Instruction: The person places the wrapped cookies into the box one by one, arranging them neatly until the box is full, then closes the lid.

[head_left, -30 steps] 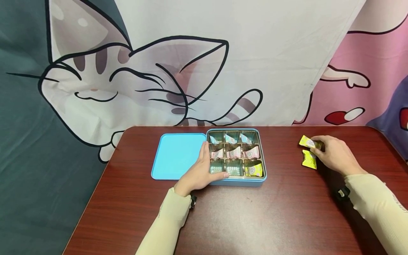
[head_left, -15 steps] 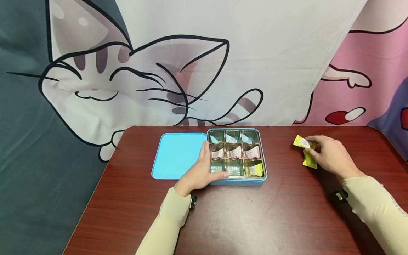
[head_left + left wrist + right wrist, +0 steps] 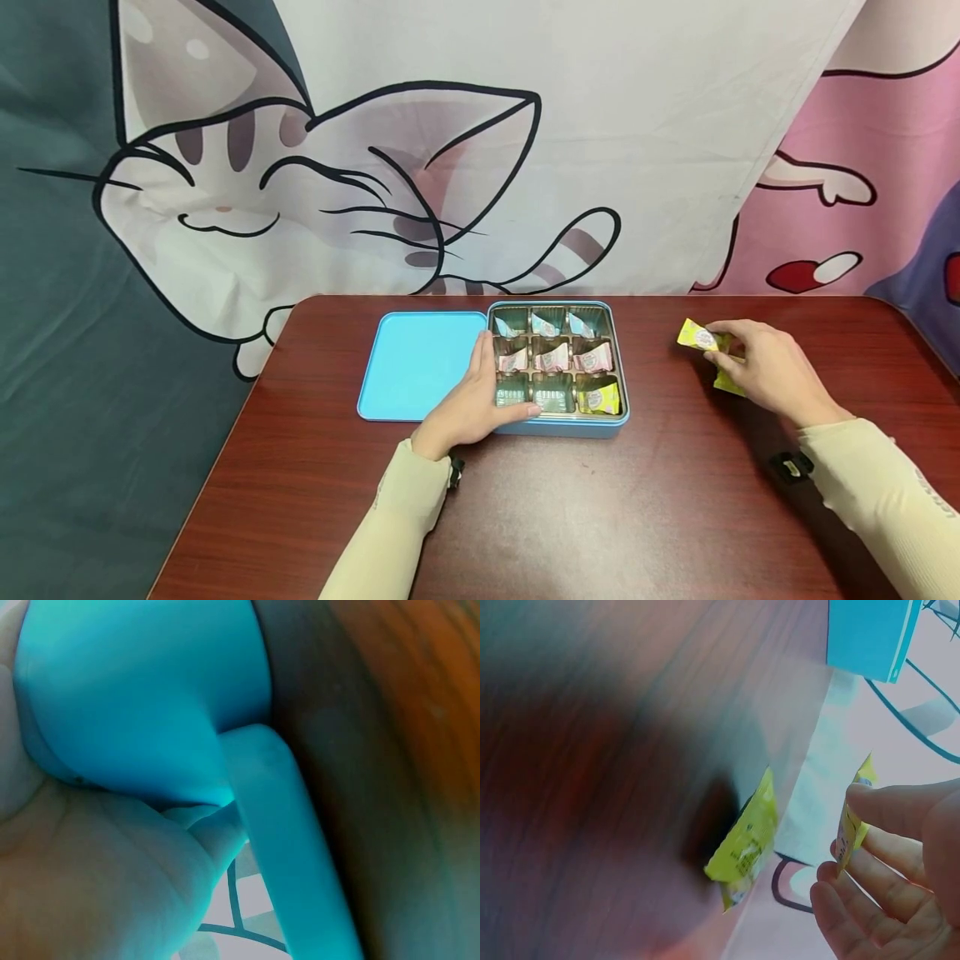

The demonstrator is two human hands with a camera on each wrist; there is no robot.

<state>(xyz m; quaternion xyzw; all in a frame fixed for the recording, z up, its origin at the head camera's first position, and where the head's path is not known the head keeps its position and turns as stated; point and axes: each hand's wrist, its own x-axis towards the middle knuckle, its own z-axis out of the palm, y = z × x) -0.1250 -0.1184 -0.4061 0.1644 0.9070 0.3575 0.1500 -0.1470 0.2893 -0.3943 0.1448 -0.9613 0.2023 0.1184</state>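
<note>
A blue tin (image 3: 558, 427) with a compartment tray sits mid-table. Its far row holds three blue packets (image 3: 546, 326), its middle row three pink packets (image 3: 553, 359), and a yellow packet (image 3: 597, 399) fills the near right cell. The other two near cells are empty. My left hand (image 3: 480, 400) rests on the tin's near left corner, thumb along the side and fingers flat over the front rim. My right hand (image 3: 716, 342) pinches a yellow packet (image 3: 696, 336) (image 3: 853, 817) just above the table. Another yellow packet (image 3: 726, 383) (image 3: 746, 844) lies on the table, partly hidden under that hand.
The tin's blue lid (image 3: 416, 362) (image 3: 142, 690) lies flat against the tin's left side. The dark wooden table (image 3: 600, 517) ends at a cartoon-cat curtain (image 3: 337, 183) behind it. Bare wood lies between the tin and my right hand.
My right hand has lifted one yellow packet off the table and carried it a little left toward the tin. The left hand and tin have not moved.
</note>
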